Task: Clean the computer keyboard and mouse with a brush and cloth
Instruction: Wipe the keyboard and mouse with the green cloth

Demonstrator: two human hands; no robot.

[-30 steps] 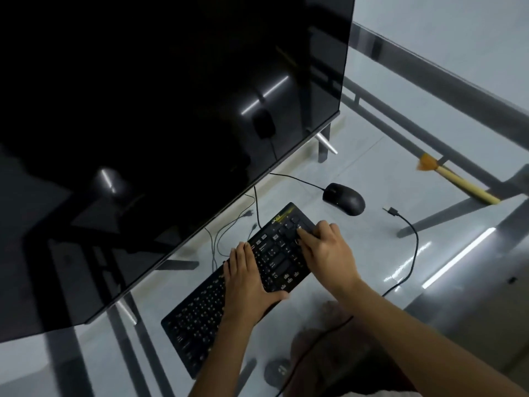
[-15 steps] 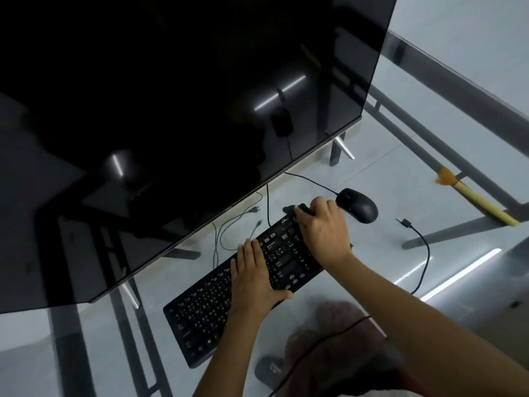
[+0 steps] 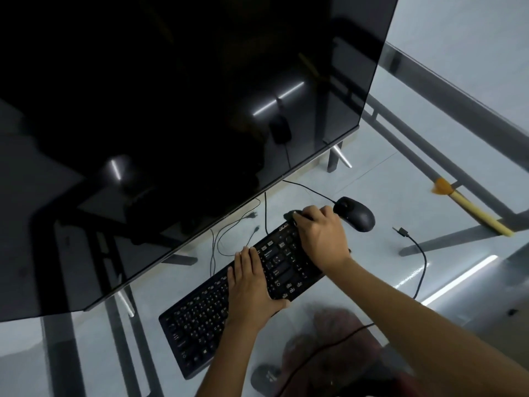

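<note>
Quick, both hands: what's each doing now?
Left hand: open, flat on keyboard.
Right hand: closed on something dark, probably the cloth.

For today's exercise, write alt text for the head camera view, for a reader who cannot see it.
Two bare hands work on a black keyboard on a glass desk: the left hand steadies it, the right hand presses something dark at its far corner. A black mouse and a brush lie beyond.

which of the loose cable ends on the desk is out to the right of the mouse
The USB plug on the thick black cable, lying alone between the mouse and the brush. The other ends lie left of the keyboard, by the monitor.
</note>
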